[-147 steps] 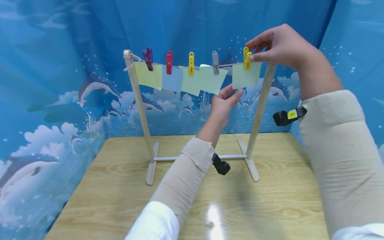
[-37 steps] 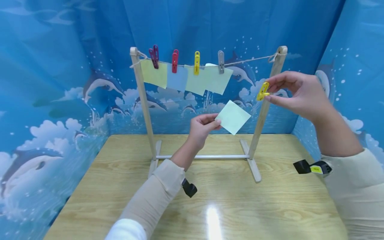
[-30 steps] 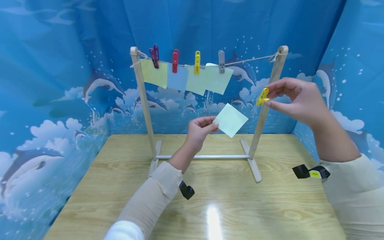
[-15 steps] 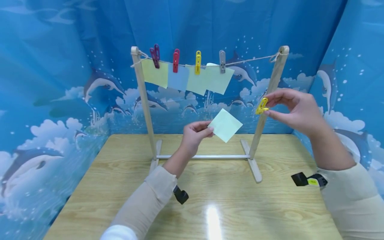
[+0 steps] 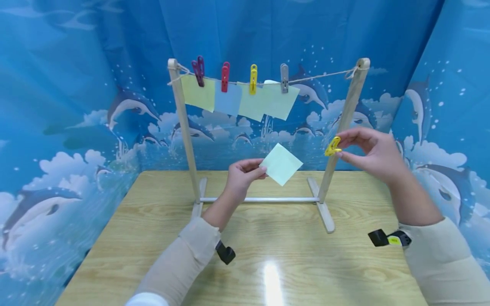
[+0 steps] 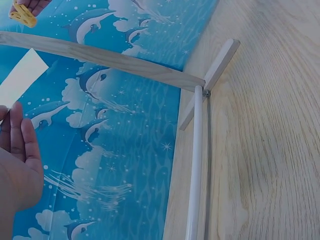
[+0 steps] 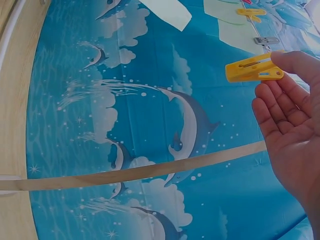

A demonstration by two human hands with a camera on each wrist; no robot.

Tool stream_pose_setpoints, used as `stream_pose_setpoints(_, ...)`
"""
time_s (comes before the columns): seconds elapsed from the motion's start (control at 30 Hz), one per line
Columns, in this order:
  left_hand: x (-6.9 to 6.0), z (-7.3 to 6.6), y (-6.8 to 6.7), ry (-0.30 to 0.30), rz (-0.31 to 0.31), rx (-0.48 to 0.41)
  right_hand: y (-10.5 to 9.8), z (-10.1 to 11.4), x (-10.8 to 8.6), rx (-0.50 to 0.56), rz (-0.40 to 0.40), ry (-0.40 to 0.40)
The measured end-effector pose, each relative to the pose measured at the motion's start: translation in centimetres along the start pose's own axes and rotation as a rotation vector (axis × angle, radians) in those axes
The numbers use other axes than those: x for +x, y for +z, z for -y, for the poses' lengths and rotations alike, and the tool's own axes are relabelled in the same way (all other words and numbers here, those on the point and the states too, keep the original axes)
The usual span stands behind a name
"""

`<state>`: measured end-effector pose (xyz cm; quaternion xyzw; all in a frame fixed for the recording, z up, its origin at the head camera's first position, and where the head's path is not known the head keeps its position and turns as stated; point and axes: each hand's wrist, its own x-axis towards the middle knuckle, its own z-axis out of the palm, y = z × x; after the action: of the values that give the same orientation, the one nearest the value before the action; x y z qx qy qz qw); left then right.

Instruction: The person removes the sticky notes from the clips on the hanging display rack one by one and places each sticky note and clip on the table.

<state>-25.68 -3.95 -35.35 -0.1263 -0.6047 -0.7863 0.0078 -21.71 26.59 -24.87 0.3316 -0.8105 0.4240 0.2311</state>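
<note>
The paper [image 5: 282,165] and yellow clip [image 5: 332,146], earlier on the right end of the string [image 5: 321,76], are now off it and lower. My left hand [image 5: 241,177] pinches the paper's left corner; my right hand [image 5: 373,155] pinches the clip by the right post [image 5: 351,102], both raised above the table [image 5: 298,246].

Blue curtain [image 5: 233,34] across the back, more of it down both sides. Visible creases, darker up top, lighter lower. Print: dolphins [image 5: 132,106], white clouds [image 5: 63,172], small white dots. Light wood-grain table [image 5: 325,263], far edge right by the curtain. Bright glare streak [image 5: 273,282] on the tabletop, near side.
</note>
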Motion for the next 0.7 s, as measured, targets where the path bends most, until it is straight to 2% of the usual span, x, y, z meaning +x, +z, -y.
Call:
stream_pose_setpoints(0.2,-0.4,-0.1,-0.7,0.004,-0.006,-0.015,0.1,-0.5,-0.9,0.015,-0.014,0.049)
stream_pose_setpoints(0.47,-1.1,-0.6,-2.2,0.049,-0.011,-0.007,0.8,-0.8,-1.9,0.052,-0.056,0.136)
stream_pose_setpoints(0.7,-2.0,-1.0,-3.2,0.035,-0.027,0.020,1.3,-1.5,-3.1,0.124,-0.114,0.141)
